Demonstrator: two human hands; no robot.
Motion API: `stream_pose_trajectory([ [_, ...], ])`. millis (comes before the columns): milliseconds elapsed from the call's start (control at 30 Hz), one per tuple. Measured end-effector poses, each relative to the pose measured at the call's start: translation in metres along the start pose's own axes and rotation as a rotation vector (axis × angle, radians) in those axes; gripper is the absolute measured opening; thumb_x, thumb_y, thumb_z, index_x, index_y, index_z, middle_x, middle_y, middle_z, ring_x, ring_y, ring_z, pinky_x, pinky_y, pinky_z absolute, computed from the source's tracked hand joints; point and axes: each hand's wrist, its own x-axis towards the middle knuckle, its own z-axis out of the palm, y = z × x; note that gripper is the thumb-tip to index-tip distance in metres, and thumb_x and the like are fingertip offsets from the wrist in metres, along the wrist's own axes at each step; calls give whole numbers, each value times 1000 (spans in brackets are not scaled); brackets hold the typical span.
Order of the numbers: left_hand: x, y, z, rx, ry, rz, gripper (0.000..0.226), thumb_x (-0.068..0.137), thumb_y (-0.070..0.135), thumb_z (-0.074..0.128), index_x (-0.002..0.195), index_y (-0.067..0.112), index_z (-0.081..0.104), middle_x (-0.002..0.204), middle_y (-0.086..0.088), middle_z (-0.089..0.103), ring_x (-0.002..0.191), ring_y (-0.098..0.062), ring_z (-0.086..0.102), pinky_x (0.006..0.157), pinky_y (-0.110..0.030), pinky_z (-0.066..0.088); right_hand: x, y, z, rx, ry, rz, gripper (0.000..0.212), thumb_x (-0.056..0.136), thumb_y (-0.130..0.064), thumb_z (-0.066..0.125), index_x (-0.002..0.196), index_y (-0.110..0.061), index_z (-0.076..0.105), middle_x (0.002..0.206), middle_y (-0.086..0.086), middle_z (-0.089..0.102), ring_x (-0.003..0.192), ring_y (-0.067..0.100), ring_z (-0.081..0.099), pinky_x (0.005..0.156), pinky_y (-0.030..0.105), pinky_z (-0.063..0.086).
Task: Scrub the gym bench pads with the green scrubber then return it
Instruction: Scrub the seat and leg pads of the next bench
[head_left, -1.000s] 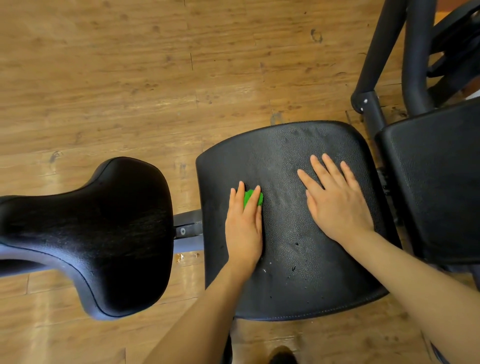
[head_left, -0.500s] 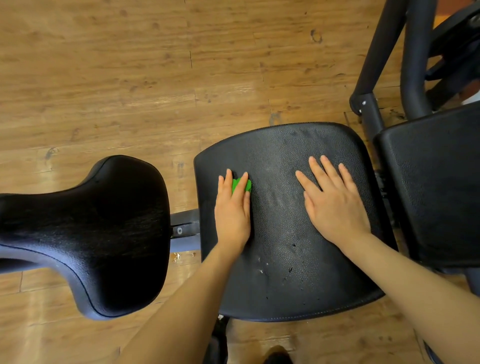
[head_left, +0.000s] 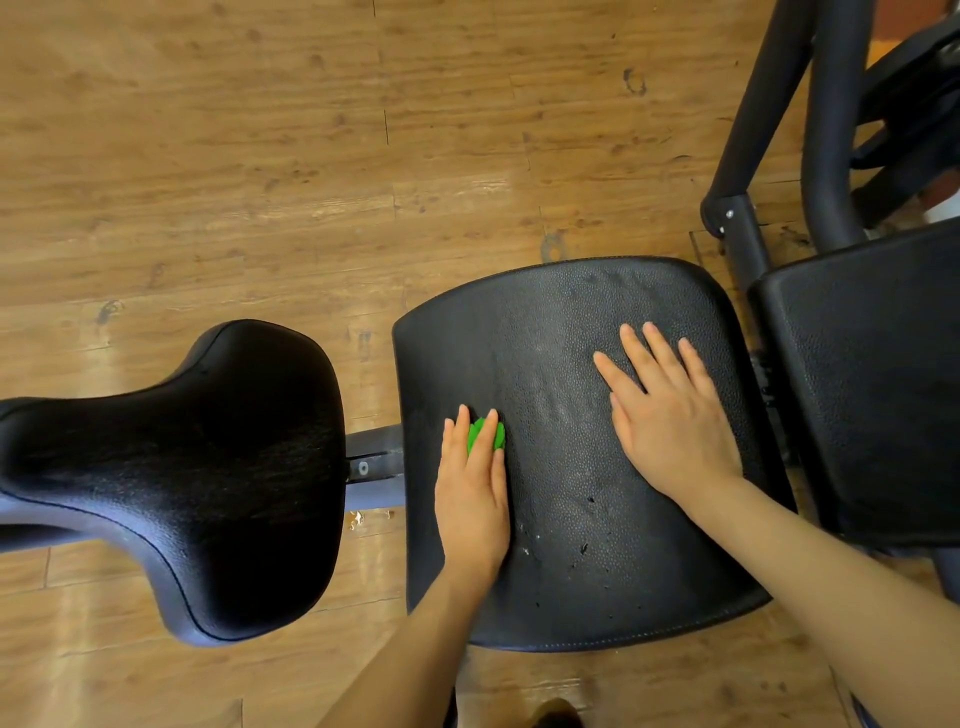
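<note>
Seen from above, over a wooden floor (head_left: 260, 156). At the far left sits a black, saddle-shaped pad (head_left: 197, 467), joined by a short metal bar (head_left: 371, 462) to the square black seat pad (head_left: 571, 519) in the middle.

My left hand (head_left: 472, 499) lies near the left edge of that seat pad, fingers straight and flat, pressing the green scrubber (head_left: 485, 436) down onto the grained vinyl. Only a small bright patch of it shows between and beyond my fingertips; the rest is hidden under my hand. It looks small, light and soft, likely to squash and bunch under pressure, so I judge it best driven with flat fingers on top. For lifting it away, a pinch across its bulk should do. The pebbled surface may drag on it.

Pale scuffs and small specks mark the pad near its front edge.

My right hand (head_left: 670, 415) rests open, palm down, fingers spread, toward the right edge of the same pad, holding nothing and seemingly bracing it.

At the far right is another black pad (head_left: 872, 389), with dark metal frame tubes (head_left: 831, 130) behind it.
</note>
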Motion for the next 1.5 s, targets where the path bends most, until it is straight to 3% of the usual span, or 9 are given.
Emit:
stream_pose_trajectory([
  [133, 7, -2, -1, -12, -6, 14, 45, 100, 34, 35, 139, 22, 53, 155, -4, 34, 144, -14, 19, 114, -29, 22, 0, 0, 1, 4, 5, 3, 50, 94, -26, 37, 141, -16, 51, 152, 16, 40, 143, 34, 31, 117, 52, 23],
  [267, 34, 4, 1, -40, 18, -29, 39, 102, 23, 42, 140, 21, 51, 157, -5, 32, 147, -22, 21, 114, -27, 21, 0, 1, 1, -10, -12, -2, 50, 95, -27, 36, 142, -17, 50, 153, 16, 38, 144, 34, 29, 117, 52, 23],
  [433, 69, 5, -5, -16, -28, -12, 40, 104, 23, 42, 143, 24, 47, 159, -4, 26, 149, -21, 17, 114, -27, 20, 0, 1, 1, -26, -19, -1, 51, 96, -28, 33, 143, -17, 49, 153, 16, 37, 145, 34, 29, 117, 52, 23],
  [633, 50, 5, -4, -56, 13, -75, 40, 103, 22, 44, 143, 26, 48, 158, -1, 29, 148, -17, 20, 112, -26, 23, 0, 1, 1, -17, 0, -1, 51, 94, -26, 35, 142, -16, 51, 153, 16, 39, 144, 34, 30, 117, 52, 23],
  [767, 20, 2, -2, -42, 26, -110, 40, 102, 20, 45, 142, 25, 49, 158, -1, 29, 148, -18, 20, 112, -34, 30, 0, -1, -1, -10, 1, 0, 51, 94, -26, 34, 141, -16, 52, 152, 16, 39, 144, 34, 31, 117, 52, 23],
  [1067, 25, -10, -8, -37, -4, -38, 40, 102, 17, 45, 142, 20, 49, 158, -7, 29, 147, -23, 21, 113, -27, 21, 0, 0, -1, -13, -3, -4, 51, 95, -27, 33, 142, -16, 51, 152, 16, 39, 144, 34, 31, 117, 52, 23],
  [1233, 72, -23, -14, -4, -59, 24, 42, 105, 22, 39, 147, 21, 42, 160, -9, 23, 148, -25, 18, 117, -36, 24, 0, 0, 0, -21, 6, -10, 50, 95, -26, 36, 142, -16, 50, 153, 16, 38, 144, 34, 30, 118, 51, 22],
  [1500, 66, -25, -11, -31, -23, -13, 43, 104, 22, 41, 147, 23, 41, 160, -7, 23, 148, -22, 18, 114, -23, 16, 0, 0, -1, -21, 3, -13, 50, 95, -26, 35, 143, -16, 49, 153, 16, 38, 144, 34, 29, 118, 51, 22],
])
